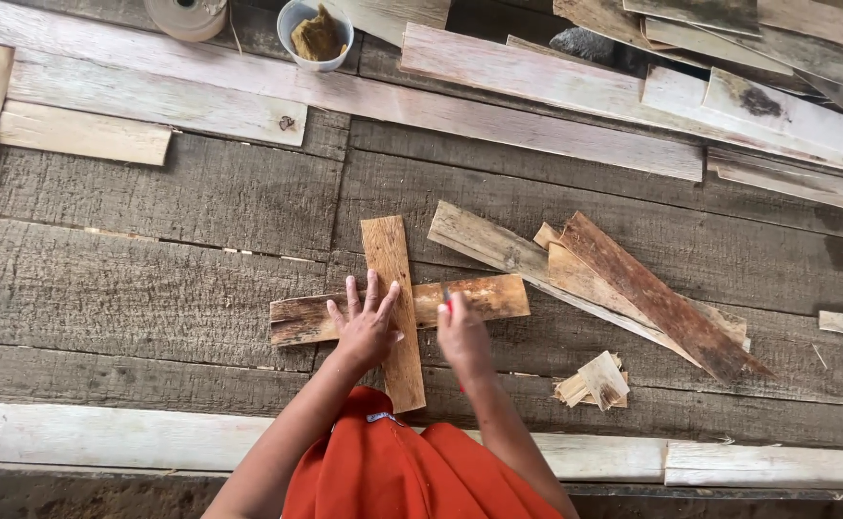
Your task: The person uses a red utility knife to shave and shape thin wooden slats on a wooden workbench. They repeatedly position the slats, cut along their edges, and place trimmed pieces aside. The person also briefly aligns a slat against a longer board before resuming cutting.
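Rough grey planking makes up your table (152,279), and nearest you a pale batten (104,432) runs along its front edge, just past the orange garment (383,471) at your chest. Beyond it your left hand (366,325) lies flat, fingers spread apart, pressing on the upright wood strip (392,288) right where it crosses over the horizontal wood strip (479,298), so the two form a cross and are touching. Your left forearm comes up from the lower left at a slant, wrist straight. Your right hand (462,332) sits just beside it, curled together around a small red tool (447,306) whose tip rests on the horizontal strip close to the crossing; how tightly it is gripped you cannot tell from here. To my eye you are at the marking or fixing stage at the joint, with the left hand as the clamp. The next move calls for steady downward pressure so neither strip twists, and a short, controlled stroke of the right wrist. Further right lie small offcuts (594,380) and a fan of reddish slats (652,288). At the far edge stand a white cup (314,38) of brownish stuff, a tape roll (186,14), and longer pale boards (556,96).
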